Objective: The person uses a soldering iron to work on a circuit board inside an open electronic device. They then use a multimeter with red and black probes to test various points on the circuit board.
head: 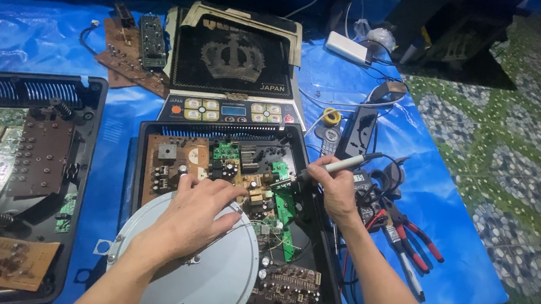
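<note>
An opened induction cooker base (150, 134) lies on the blue sheet, its brown and green circuit boards (246, 174) exposed. A round grey coil disc (210, 283) rests over its lower left part. My left hand (191, 219) lies flat on the disc, fingers reaching onto the boards. My right hand (333, 189) grips a soldering iron (338, 165), held like a pen, its tip touching the green board near the middle.
A dark glass cooker top (232, 60) leans beyond the base. Another opened black case with boards (21, 169) sits at the left. Pliers with red handles (411, 237), a multimeter (367, 192), a power strip (348, 48) and cables lie at the right. Patterned green flooring (523, 167) borders the sheet.
</note>
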